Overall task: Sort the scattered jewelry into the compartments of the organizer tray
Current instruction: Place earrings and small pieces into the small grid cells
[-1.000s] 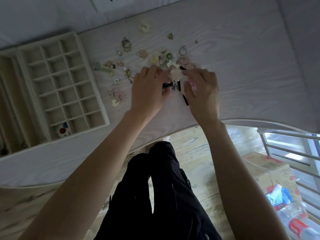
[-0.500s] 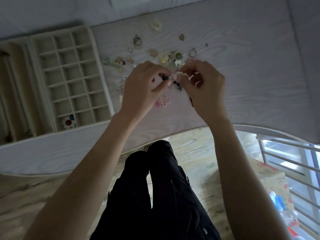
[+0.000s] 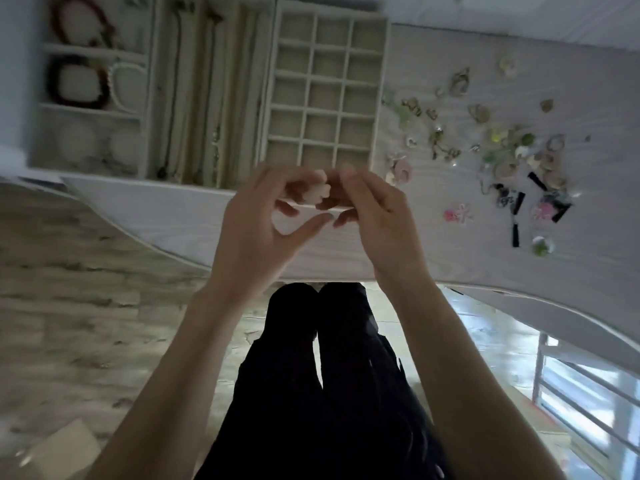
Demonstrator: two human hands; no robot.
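1. At the far left of the white table [image 3: 450,271], a tray section holds dark bead bracelets [image 3: 74,81] and a white bead bracelet [image 3: 126,83] in separate compartments.
2. Just to its right, long narrow slots hold thin necklaces [image 3: 180,98] lying lengthwise.
3. Next comes the organizer tray [image 3: 327,91] with its grid of small square compartments; those in view look bare, and the nearest row is partly hidden behind the hands.
4. The left hand [image 3: 256,233] is raised in front of the tray's near edge, fingers curled, its fingertips pinching a small pale flower-shaped earring [image 3: 318,194].
5. The right hand [image 3: 377,220] meets it, its curled fingers also pinching that earring, so both hands hold it together in the air.
6. To the right, the scattered jewelry [image 3: 485,140] lies loose on the table, well apart from the tray, including a pink flower piece [image 3: 457,213] and black strips [image 3: 516,216].
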